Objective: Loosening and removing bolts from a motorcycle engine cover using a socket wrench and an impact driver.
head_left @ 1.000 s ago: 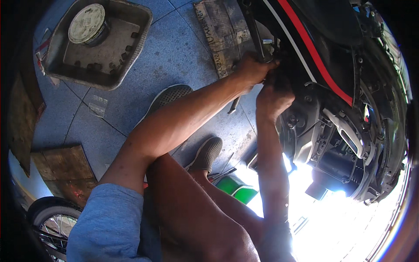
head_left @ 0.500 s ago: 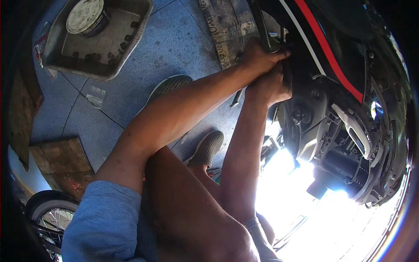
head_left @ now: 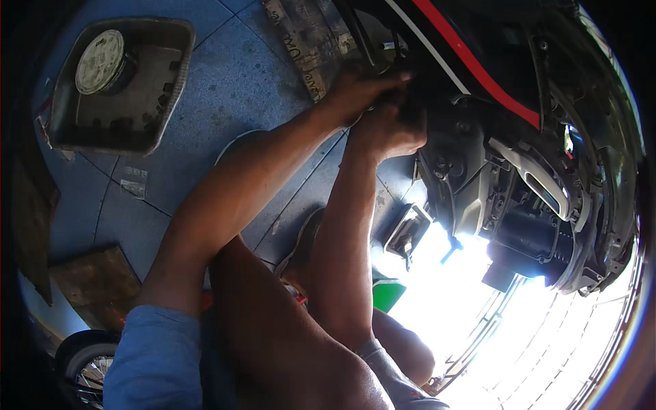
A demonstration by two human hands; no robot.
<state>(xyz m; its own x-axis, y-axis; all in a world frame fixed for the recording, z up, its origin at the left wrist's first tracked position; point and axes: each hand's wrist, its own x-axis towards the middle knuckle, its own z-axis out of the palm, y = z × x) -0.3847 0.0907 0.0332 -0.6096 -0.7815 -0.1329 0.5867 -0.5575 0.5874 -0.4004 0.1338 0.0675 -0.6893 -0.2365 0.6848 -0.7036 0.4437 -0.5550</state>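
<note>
Squatted low on the blue tiled floor [head_left: 225,82], knees up, one shoe [head_left: 306,236] just under the forearms. Reached up with both arms: left hand [head_left: 359,92] curled shut on something small, not clear what, at the motorcycle's [head_left: 519,157] black side panel [head_left: 437,75]; right hand [head_left: 389,130] pressed just below, grip impossible to tell. Risked a slip onto sharp engine edges, or a small part dropped well away from the grey tray [head_left: 164,116] by the floor's far left edge.

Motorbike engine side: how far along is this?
Looks done: the side is open, engine casing exposed, and a round part lies in the grey tray on the floor. In hand: left hand and right hand press together under the black-and-red panel; what they grip is hidden. Left: cannot tell; nothing refitted.
</note>
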